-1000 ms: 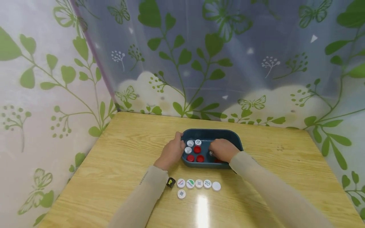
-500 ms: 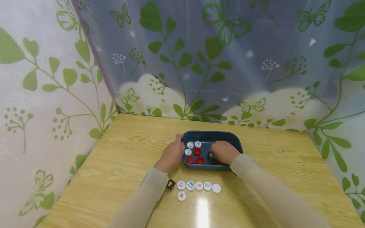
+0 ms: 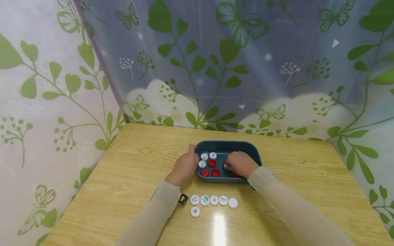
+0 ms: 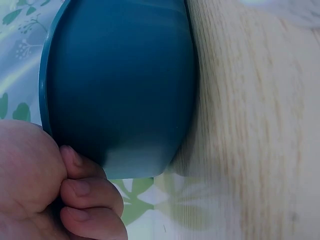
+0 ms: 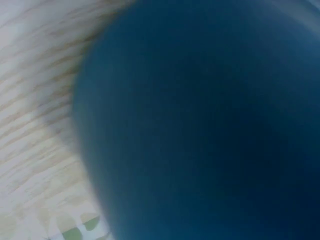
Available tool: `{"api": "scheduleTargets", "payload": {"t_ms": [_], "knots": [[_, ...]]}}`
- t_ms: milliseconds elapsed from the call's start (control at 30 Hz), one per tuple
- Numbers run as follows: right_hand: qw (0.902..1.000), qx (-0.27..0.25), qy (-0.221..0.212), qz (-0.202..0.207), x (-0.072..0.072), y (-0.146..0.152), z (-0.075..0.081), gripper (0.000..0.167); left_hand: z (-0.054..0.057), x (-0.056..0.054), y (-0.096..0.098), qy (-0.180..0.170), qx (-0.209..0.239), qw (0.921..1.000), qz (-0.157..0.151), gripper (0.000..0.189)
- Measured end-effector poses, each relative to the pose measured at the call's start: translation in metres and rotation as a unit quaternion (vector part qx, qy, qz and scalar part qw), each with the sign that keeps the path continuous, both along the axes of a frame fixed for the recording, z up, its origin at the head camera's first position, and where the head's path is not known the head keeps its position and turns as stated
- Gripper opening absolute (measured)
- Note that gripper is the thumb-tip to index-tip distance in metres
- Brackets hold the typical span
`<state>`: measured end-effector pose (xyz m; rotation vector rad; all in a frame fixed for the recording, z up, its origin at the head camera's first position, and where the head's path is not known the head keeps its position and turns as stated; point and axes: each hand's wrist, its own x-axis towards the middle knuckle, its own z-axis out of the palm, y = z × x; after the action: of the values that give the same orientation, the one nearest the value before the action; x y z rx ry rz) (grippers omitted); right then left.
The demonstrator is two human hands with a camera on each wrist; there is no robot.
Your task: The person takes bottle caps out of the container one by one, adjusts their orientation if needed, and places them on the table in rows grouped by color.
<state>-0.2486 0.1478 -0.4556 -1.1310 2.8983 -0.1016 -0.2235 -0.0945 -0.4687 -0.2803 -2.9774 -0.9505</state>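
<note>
Your left-hand grip is holding the dark blue-green tray at its far end, where the rim is running in behind the hand. Three of your fingers are curling with their nails showing, the nearest one lying over the tray's outer wall. That smooth wall is standing upright, and its lower edge is meeting the pale, wood-grained worktop. A backdrop with green leaves is showing above the rim and beyond the far end. To the near side, a whitish blur is appearing, too indistinct to name.
</note>
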Motion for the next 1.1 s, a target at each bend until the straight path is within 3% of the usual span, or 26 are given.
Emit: {"api": "scheduleTargets", "payload": {"t_ms": [433,700,933,1100], "knots": [[0.9995,0.018,-0.002,-0.027,-0.001,-0.009,0.002,0.014,-0.004,0.001,0.000,0.010,0.013,0.9999,-0.001,0.039],[0.9989,0.027,-0.011,-0.036,0.000,-0.010,-0.001,0.014,-0.003,0.002,-0.001,-0.007,0.017,0.9998,0.004,0.039],[0.9994,-0.004,-0.030,-0.018,-0.005,-0.003,-0.002,0.015,-0.001,0.001,-0.001,-0.003,0.018,0.9998,0.008,0.040],[0.9971,-0.057,-0.028,-0.042,0.000,0.002,0.001,0.010,-0.001,0.000,-0.001,0.000,0.017,0.9998,0.011,0.040]]}}
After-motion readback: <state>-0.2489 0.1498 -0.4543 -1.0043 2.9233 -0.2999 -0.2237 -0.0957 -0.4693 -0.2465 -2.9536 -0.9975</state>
